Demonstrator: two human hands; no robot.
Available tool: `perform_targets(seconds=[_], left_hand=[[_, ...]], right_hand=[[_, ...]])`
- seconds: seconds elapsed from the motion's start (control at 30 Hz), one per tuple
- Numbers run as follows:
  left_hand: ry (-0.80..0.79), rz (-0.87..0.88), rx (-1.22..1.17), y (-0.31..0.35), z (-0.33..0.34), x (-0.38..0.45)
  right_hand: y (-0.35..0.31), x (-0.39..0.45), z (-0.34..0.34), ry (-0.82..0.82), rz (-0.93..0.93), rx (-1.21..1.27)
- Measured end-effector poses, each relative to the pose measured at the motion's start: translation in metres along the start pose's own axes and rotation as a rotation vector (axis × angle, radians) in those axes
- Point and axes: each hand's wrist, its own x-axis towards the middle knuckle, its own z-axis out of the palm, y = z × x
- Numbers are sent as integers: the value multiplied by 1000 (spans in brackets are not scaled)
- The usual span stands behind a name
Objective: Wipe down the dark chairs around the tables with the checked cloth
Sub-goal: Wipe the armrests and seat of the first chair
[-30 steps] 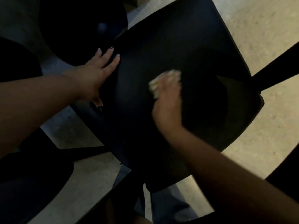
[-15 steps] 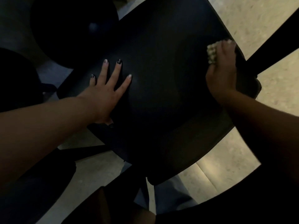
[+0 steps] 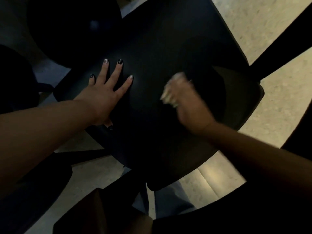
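A dark chair seat (image 3: 157,48) fills the middle of the view, seen from above. My left hand (image 3: 103,93) lies flat on its left part, fingers straight and spread. My right hand (image 3: 187,105) is blurred by motion near the seat's centre-right and grips the bunched checked cloth (image 3: 168,93), which shows pale at its fingertips and presses on the seat. Most of the cloth is hidden under the hand.
Another dark chair (image 3: 72,26) stands at the upper left, and dark furniture (image 3: 15,78) sits at the left edge. A dark leg or bar (image 3: 280,48) crosses the pale floor (image 3: 283,115) at right. My trouser leg (image 3: 170,200) shows below the seat.
My right hand has swept the cloth from the seat's far right edge back toward the centre. My left hand stays flat on the seat in nearly the same spot.
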Motion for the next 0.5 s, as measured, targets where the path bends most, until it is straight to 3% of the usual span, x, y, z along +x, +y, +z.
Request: perform_targets(seconds=[0.13,0.2,0.3,0.4,0.5], left_hand=[[12,-2,-28,0,-1,-1],[20,-3,-29,0,1,-1],[37,-1,-32,-1,3,0],[54,-2,-38,-1,4,1],[63,-7,-31,-1,5,1]], right_hand=[[70,0,-34,145,489,-107],[62,-3,-23,175,537,-170],[17,-17,2,78,380,-153],[-42,-38,25,-202,122,-59],[-87,-53,46,-306,-273,10]])
